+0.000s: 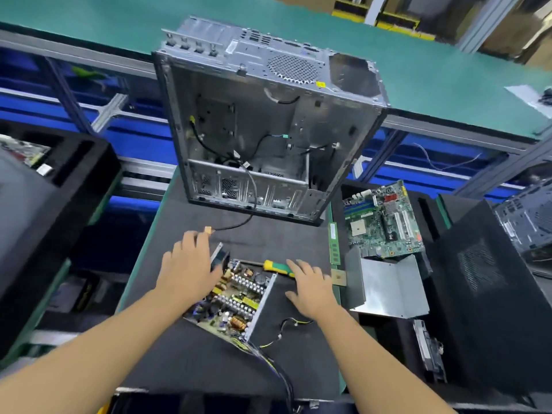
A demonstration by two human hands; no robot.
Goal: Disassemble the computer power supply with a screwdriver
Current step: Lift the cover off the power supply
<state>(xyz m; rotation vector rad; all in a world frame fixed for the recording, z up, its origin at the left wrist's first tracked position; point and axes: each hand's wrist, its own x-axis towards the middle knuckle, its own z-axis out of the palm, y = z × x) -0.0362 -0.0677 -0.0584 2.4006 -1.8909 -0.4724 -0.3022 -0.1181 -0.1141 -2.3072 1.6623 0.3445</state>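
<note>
On the dark worktop (179, 363), the power supply (239, 294) lies coverless, circuit board (230, 307) bared, its long axis running near to far, cables (276, 369) toward us. Our left hand (188, 270) rests on its far corner, fingers loose; our right hand (310, 288) lays straight fingers on the green-and-yellow screwdriver (276, 266) lying crosswise beyond.

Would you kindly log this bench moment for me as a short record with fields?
power supply: cover off, circuit board exposed, lying on the black mat
left hand: fingers straight, at the supply's left edge
right hand: flat, fingers spread, tips at the screwdriver handle, not curled round it
computer case: open, beyond the supply
motherboard: to the right of the mat
</note>
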